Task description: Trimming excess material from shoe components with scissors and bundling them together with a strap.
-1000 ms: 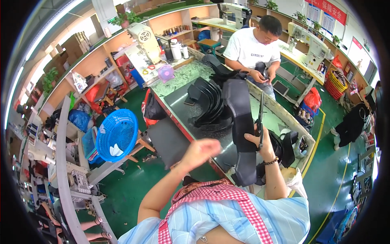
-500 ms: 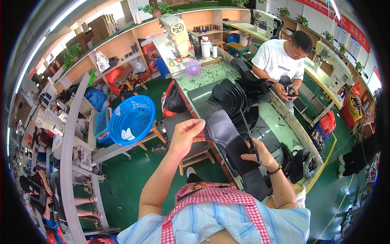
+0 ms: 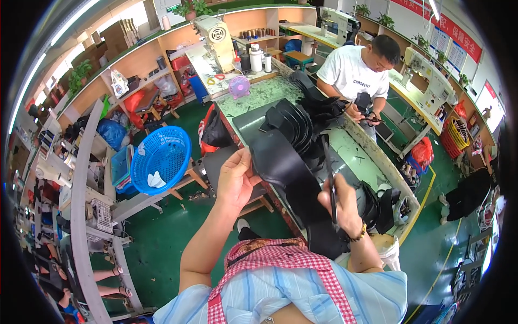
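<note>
My left hand pinches the left edge of a long black leather-like piece between thumb and fingers. The piece hangs down toward my apron, over the near edge of the worktable. My right hand is closed round a pair of dark scissors, blades pointing away from me, beside the right edge of the piece. Whether the blades are apart cannot be made out. Just beyond the piece lies a fanned stack of curved black pieces.
Across the table a person in a white shirt handles a small dark thing. A blue basket stands on a stool at left. A purple fan and a sewing machine are at the far end. More black pieces lie at right.
The black piece has turned and its broad dark face now shows, closer to me. My left hand has shifted down and left; the scissors stand more upright. The whole view has shifted slightly.
</note>
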`<act>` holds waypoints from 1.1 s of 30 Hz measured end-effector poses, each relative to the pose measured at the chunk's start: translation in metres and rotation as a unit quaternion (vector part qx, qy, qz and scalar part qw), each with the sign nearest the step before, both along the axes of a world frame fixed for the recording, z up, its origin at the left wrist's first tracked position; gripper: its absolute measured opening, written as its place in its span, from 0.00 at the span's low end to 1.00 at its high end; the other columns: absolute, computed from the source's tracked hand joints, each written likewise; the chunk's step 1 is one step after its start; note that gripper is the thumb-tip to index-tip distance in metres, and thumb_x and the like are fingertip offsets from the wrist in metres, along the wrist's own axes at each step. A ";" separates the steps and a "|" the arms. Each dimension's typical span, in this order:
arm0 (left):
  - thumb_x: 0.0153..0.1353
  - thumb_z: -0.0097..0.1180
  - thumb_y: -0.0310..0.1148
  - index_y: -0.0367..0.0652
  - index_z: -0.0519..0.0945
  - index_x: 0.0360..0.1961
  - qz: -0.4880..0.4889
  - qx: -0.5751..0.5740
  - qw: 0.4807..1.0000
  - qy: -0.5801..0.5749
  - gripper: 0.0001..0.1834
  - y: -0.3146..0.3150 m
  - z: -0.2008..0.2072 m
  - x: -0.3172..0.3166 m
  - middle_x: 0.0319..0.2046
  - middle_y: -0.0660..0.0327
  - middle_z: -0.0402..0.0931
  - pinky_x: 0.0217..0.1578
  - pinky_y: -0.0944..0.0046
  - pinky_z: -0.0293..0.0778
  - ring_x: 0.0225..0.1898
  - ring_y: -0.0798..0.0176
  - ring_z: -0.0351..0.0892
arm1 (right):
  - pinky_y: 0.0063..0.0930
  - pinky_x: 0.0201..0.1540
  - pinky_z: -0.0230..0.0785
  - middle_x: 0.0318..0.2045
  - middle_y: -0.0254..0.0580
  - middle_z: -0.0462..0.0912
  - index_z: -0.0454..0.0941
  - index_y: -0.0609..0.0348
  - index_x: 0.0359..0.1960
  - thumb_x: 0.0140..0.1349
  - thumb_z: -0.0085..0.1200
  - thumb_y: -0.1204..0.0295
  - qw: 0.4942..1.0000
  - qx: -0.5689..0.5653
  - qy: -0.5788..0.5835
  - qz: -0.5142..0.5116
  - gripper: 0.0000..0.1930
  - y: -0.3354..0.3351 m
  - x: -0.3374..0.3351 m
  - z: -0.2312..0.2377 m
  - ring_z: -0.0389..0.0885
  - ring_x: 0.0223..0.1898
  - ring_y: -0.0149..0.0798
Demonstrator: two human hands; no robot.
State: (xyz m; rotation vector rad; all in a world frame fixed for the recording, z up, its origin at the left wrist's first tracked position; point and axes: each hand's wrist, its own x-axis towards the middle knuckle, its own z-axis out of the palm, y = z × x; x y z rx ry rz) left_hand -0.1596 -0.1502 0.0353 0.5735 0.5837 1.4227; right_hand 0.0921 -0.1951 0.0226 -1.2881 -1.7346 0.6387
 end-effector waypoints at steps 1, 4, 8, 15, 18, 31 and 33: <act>0.65 0.46 0.34 0.40 0.75 0.40 -0.004 0.027 1.000 0.013 0.10 0.004 0.002 -0.002 0.35 0.60 0.79 0.32 0.62 0.81 0.32 0.66 0.81 | 0.28 0.23 0.60 0.16 0.44 0.66 0.68 0.63 0.32 0.50 0.60 0.49 0.997 0.037 -0.027 -0.068 0.27 0.008 -0.001 -0.003 0.65 0.18 0.35; 0.64 0.48 0.35 0.41 0.75 0.38 0.016 0.024 0.999 0.044 0.09 0.000 0.008 -0.001 0.32 0.60 0.79 0.29 0.64 0.82 0.32 0.67 0.81 | 0.24 0.22 0.58 0.16 0.35 0.67 0.68 0.64 0.31 0.48 0.59 0.43 0.995 0.016 0.093 -0.020 0.31 0.002 0.013 0.008 0.64 0.20 0.28; 0.63 0.51 0.36 0.42 0.75 0.37 0.033 0.024 0.998 0.051 0.09 -0.001 0.014 0.005 0.30 0.63 0.78 0.26 0.66 0.81 0.31 0.68 0.81 | 0.19 0.23 0.58 0.20 0.34 0.69 0.70 0.65 0.33 0.46 0.38 0.26 0.846 -0.254 0.255 0.393 0.44 -0.008 0.006 0.013 0.67 0.20 0.28; 0.62 0.52 0.36 0.44 0.75 0.36 0.057 0.029 0.997 0.034 0.07 -0.006 0.018 0.009 0.28 0.66 0.78 0.26 0.68 0.80 0.28 0.70 0.79 | 0.18 0.24 0.60 0.21 0.31 0.66 0.68 0.64 0.34 0.42 0.23 0.21 0.659 -0.401 0.319 0.551 0.50 -0.001 -0.042 -0.013 0.66 0.21 0.28; 0.62 0.52 0.35 0.44 0.76 0.36 0.063 0.041 0.997 0.026 0.07 -0.011 0.017 0.006 0.30 0.65 0.78 0.27 0.69 0.79 0.28 0.70 0.79 | 0.18 0.24 0.60 0.19 0.31 0.66 0.68 0.63 0.33 0.42 0.20 0.21 0.678 -0.409 0.307 0.528 0.50 -0.004 -0.049 -0.003 0.66 0.20 0.28; 0.63 0.50 0.35 0.41 0.75 0.39 0.049 0.040 0.997 0.038 0.09 -0.023 0.011 0.020 0.31 0.64 0.78 0.31 0.67 0.80 0.30 0.69 0.80 | 0.16 0.15 0.52 0.15 0.27 0.58 0.63 0.57 0.28 0.47 0.20 0.23 0.705 -0.424 0.315 0.473 0.43 -0.005 -0.041 -0.005 0.56 0.13 0.24; 0.63 0.50 0.35 0.41 0.74 0.40 0.045 0.040 0.997 0.040 0.10 -0.023 0.007 0.020 0.32 0.63 0.78 0.31 0.67 0.80 0.30 0.69 0.79 | 0.16 0.15 0.51 0.15 0.26 0.57 0.62 0.56 0.27 0.47 0.20 0.24 0.721 -0.443 0.292 0.445 0.42 -0.005 -0.037 -0.006 0.54 0.12 0.23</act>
